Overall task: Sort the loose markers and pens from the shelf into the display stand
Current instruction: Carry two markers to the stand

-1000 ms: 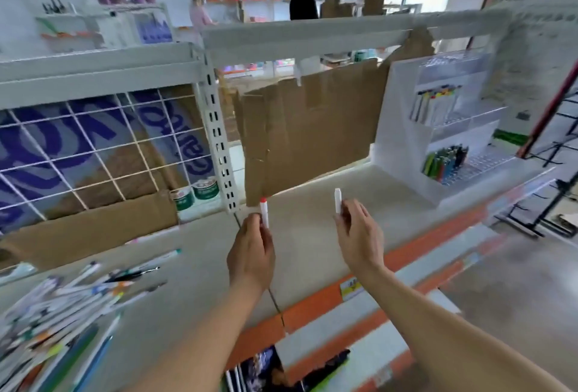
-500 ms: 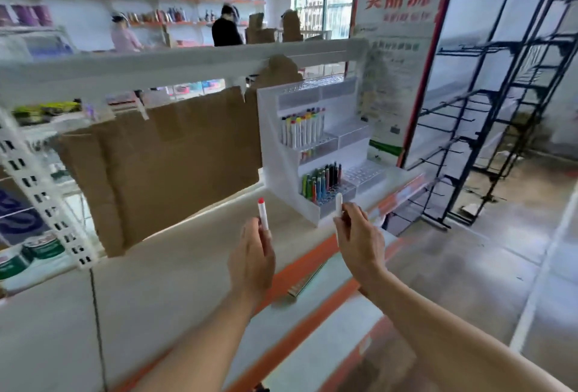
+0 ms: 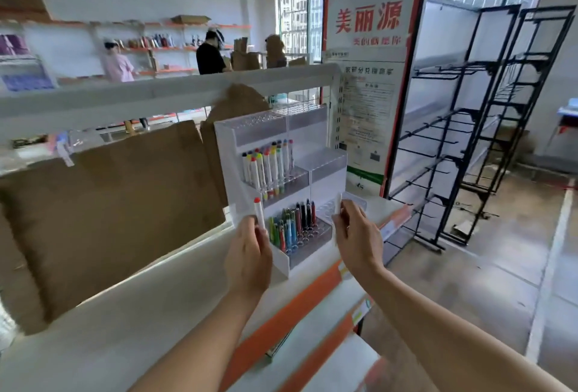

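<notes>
a: nearest items?
b: two bare forearms reach over a smooth white shelf (image 3: 131,323) with an orange front strip (image 3: 281,307). the left hand (image 3: 248,255) is closed round the lower barrel of a white marker (image 3: 259,213), held upright, with a rounded red cap on top. the right hand (image 3: 356,235) pinches a slim white pen (image 3: 337,204) between its fingertips, also upright; its tip is too blurred to read.

a: where is the display stand?
b: just behind both hands, on the shelf. the display stand (image 3: 230,154) is white and translucent plastic, stepped in tiers with perforated hole grids. the lower left tier holds thin pens (image 3: 292,224) in green, blue, red and black. the middle tier holds thick white markers (image 3: 269,166) with coloured caps. the right-hand compartments and the top tier show bare holes.

a: farther back?
b: flat brown cardboard (image 3: 103,213) stands behind the shelf. a red-framed poster (image 3: 369,79) and black wire racks (image 3: 463,141) stand to the right.
</notes>
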Demonstrator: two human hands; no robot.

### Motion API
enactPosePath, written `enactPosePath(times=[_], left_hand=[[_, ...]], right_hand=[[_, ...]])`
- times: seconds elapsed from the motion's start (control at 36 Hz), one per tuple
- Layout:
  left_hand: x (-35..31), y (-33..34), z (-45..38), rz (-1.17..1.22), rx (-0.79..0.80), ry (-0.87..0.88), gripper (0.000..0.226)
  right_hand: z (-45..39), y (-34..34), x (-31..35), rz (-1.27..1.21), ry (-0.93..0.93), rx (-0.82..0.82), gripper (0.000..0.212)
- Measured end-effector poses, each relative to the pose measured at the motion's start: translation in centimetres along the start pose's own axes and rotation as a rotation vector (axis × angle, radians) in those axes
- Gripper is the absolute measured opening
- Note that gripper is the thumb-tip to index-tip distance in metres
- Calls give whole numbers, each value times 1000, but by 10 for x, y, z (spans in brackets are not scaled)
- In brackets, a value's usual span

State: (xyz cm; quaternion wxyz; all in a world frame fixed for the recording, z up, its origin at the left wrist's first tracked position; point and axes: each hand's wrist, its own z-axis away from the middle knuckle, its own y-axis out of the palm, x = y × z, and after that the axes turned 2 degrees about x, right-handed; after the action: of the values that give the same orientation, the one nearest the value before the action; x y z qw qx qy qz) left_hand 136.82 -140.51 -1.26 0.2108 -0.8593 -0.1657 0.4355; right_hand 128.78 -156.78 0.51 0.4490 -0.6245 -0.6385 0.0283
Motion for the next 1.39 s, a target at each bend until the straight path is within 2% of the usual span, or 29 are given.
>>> enactPosePath(times=[0.28, 0.39, 0.53, 0.61, 0.75, 0.92, 1.03, 1.39], left_hand=[[5, 17, -36, -71, -21, 76, 12], [6, 26, -44, -63, -112, 92, 20], [-11, 38, -57, -80, -174, 9, 3], [-24, 46, -61, -115, -219, -24, 4], [-43, 62, -63, -166, -288, -107, 9], [-54, 72, -61, -260, -338, -173, 5], [-52, 75, -63, -280, -345, -194, 14], [-42, 78, -69, -297, -334, -247, 15]], right_hand=[[-70, 21, -11, -50, -3, -31, 10], [-99, 26, -9, -123, -63, -43, 7], [-134, 36, -7, -331, -151, -56, 7], [-149, 39, -6, -428, -210, -7, 7], [-171, 47, -9, -436, -326, 91, 6], [-184, 57, -9, -489, -359, 233, 7], [-188, 63, -6, -510, -356, 320, 11], [-194, 85, 1, -212, -414, 559, 11]])
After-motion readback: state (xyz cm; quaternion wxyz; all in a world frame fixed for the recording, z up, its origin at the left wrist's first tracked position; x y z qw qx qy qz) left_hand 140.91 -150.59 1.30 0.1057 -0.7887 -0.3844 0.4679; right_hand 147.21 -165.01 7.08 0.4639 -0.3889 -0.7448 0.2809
